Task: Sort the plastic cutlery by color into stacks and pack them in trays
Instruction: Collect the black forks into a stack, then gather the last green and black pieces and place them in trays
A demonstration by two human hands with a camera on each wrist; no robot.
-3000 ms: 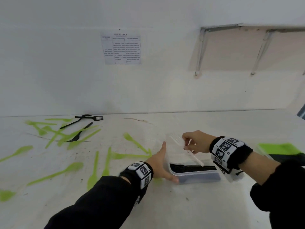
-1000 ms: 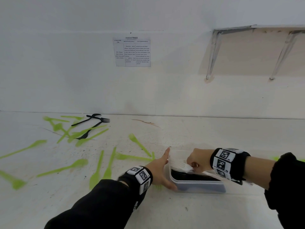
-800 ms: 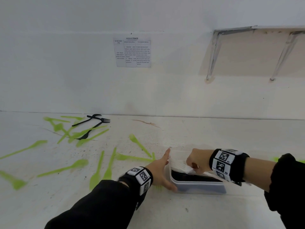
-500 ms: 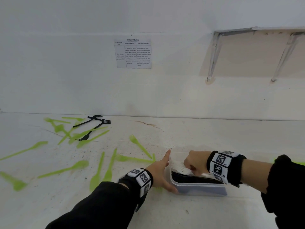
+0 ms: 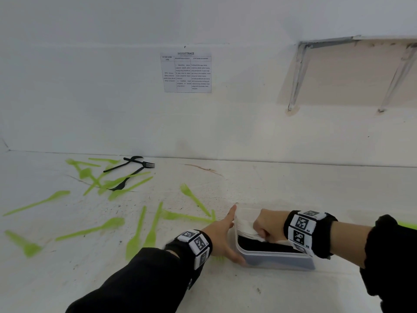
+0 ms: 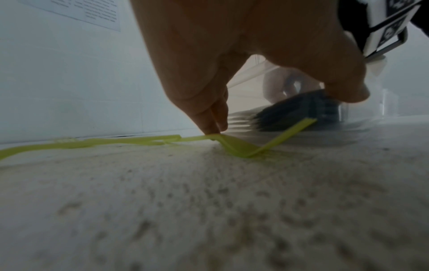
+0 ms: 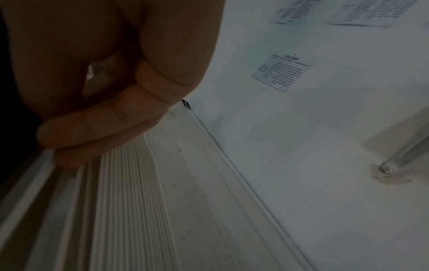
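A clear plastic tray (image 5: 277, 261) stands on the white table and holds black cutlery (image 5: 259, 244). My left hand (image 5: 222, 236) lies flat against the tray's left end, fingers straight, thumb along the front wall. My right hand (image 5: 267, 227) is curled round a stack of white cutlery (image 5: 244, 229), held low over the tray's left end just above the black pieces. In the right wrist view my fingers (image 7: 104, 117) wrap the ribbed white stack (image 7: 120, 183). In the left wrist view a green fork (image 6: 243, 146) lies under my left hand (image 6: 209, 73).
Several green spoons and forks (image 5: 144, 227) lie scattered over the left half of the table. Three black pieces (image 5: 133, 168) lie among green ones near the back wall. A sliver of something green (image 5: 406, 225) shows behind my right sleeve. The wall runs close behind the table.
My right hand has come down with the white cutlery from above the tray into its left end. My left hand has stayed against the tray.
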